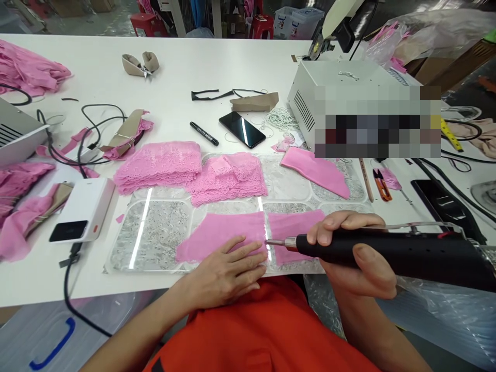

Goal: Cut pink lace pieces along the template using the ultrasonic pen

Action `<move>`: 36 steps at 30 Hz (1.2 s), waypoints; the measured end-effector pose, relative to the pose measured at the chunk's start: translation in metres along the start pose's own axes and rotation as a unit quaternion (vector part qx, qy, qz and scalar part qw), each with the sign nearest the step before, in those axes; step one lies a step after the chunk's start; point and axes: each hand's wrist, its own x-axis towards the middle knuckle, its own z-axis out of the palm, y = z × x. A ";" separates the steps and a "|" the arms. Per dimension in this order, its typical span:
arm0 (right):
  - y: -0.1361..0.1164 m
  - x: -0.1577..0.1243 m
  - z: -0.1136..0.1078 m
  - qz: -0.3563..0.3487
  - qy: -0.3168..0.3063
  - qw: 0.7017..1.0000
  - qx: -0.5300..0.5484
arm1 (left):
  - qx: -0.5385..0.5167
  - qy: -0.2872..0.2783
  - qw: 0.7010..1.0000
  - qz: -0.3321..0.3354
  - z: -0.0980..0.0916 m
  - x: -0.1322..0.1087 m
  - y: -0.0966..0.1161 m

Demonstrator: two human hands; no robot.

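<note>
My left hand [230,271] lies flat with fingers stretched across the right part of a plain pink fabric piece [217,235]. My right hand [360,258] is wrapped around a thick black handheld tool [418,258] with a slim metal tip and a metal lever along its top. The tip points left, at the narrow gap between that piece and a second pink fabric piece [290,227]; whether it touches the cloth I cannot tell. Both pieces lie flat on a clear-framed, grey-speckled mat [151,237]. Behind them sit two stacks of pink lace fabric [163,163].
A folded pink piece [318,170] rests at the mat's back right. Around it are a phone [242,129], a marker [204,133], orange thread snips [382,185] and a grey metal box [349,77]. A white power bank [83,212] with cables stands left.
</note>
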 end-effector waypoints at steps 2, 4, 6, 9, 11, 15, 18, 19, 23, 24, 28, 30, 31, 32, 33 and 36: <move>0.001 0.000 0.000 -0.003 0.000 1.000 0.000 | 0.000 -0.003 1.000 0.000 0.000 0.000 0.000; 0.001 0.000 0.000 -0.005 0.000 1.000 -0.001 | -0.001 -0.002 1.000 -0.002 0.000 0.000 0.000; 0.002 0.000 0.001 -0.005 -0.001 1.000 -0.003 | -0.001 -0.002 1.000 -0.003 0.000 0.000 0.000; 0.004 0.001 0.002 -0.008 -0.006 1.000 -0.010 | -0.003 -0.004 1.000 -0.003 0.001 0.000 0.000; 0.005 0.002 0.002 -0.012 -0.011 1.000 -0.013 | -0.006 -0.005 1.000 -0.003 0.000 -0.001 0.000; 0.004 0.008 -0.005 -0.023 0.012 1.000 -0.016 | -0.013 0.002 1.000 -0.014 -0.002 0.002 0.002; 0.002 0.016 -0.014 -0.048 0.060 0.997 -0.023 | 0.001 0.039 0.998 -0.043 -0.002 0.012 0.004; 0.002 0.019 -0.017 -0.055 0.074 0.995 -0.025 | 0.012 0.055 0.997 -0.056 -0.001 0.017 0.005; 0.006 0.026 -0.024 -0.071 0.098 0.993 -0.015 | 0.052 0.096 0.989 -0.097 0.010 0.040 0.006; 0.007 0.027 -0.024 -0.073 0.096 0.993 -0.012 | 0.060 0.101 0.988 -0.103 0.014 0.045 0.006; 0.011 0.027 -0.022 -0.067 0.078 0.995 0.004 | 0.084 0.108 0.983 -0.119 0.027 0.055 0.009; 0.013 0.027 -0.020 -0.061 0.069 0.996 0.015 | 0.092 0.101 0.983 -0.123 0.030 0.056 0.010; 0.014 0.027 -0.019 -0.059 0.064 0.996 0.019 | 0.095 0.096 0.983 -0.124 0.031 0.056 0.010; 0.015 0.027 -0.018 -0.058 0.059 0.996 0.022 | 0.098 0.093 0.983 -0.126 0.031 0.056 0.011; 0.016 0.028 -0.016 -0.059 0.054 0.996 0.025 | 0.101 0.091 0.982 -0.127 0.030 0.056 0.011; 0.022 0.029 -0.014 -0.068 0.043 0.996 0.029 | 0.107 0.088 0.982 -0.128 0.030 0.056 0.010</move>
